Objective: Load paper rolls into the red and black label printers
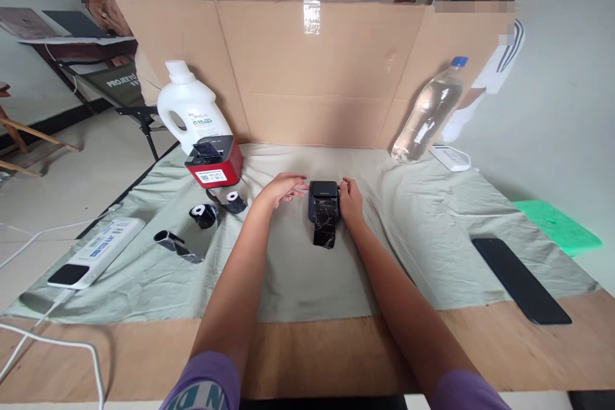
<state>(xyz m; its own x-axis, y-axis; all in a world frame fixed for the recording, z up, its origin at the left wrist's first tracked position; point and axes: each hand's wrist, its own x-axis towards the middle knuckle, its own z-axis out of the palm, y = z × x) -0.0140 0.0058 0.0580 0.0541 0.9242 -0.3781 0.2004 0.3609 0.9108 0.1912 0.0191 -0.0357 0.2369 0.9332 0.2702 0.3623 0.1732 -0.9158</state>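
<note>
A small black printer (323,191) stands on the cloth in front of me. From its front hangs a strip of glossy black paper (325,230), creased with pale lines. My left hand (284,189) is just left of the printer, fingers stretched toward its upper side; whether the tips touch it I cannot tell. At the printer's right side is my right hand (352,200), thumb against or very close to the casing and fingers apart. Off to the left lie black paper rolls: one (235,202) with a white core, another (204,215) beside it, and a partly unrolled one (177,246).
A red and black printer (220,163) stands before a white detergent jug (195,109). Cardboard (312,77) walls the back. A clear bottle (427,115) leans at right, near a white device (450,158). A phone (521,280) and a power strip (96,253) flank me. People are behind.
</note>
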